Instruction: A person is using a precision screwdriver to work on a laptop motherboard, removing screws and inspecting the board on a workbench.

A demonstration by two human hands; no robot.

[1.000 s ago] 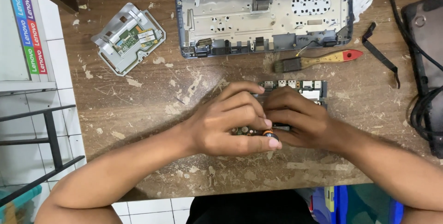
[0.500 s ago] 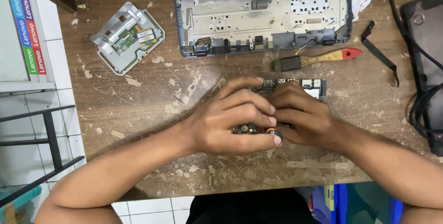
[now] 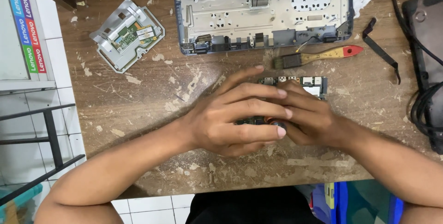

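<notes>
Circuit board (image 3: 308, 83) lies flat on the worn wooden table (image 3: 152, 99), nearly covered by both hands.

Left hand (image 3: 233, 115) spreads its fingers over the board's near part, likely pinning it so it cannot slide; right hand (image 3: 309, 120) curls against it, pinching a small dark round part (image 3: 277, 124) at the board's near edge. Just beyond the board rests a brush (image 3: 314, 57), kept within reach; farther beyond sits the stripped laptop chassis (image 3: 263, 11), and well to the board's left a metal bracket plate (image 3: 127, 35).

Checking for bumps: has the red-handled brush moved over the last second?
No. The brush lies in the same spot just below the laptop shell's front edge.
</notes>
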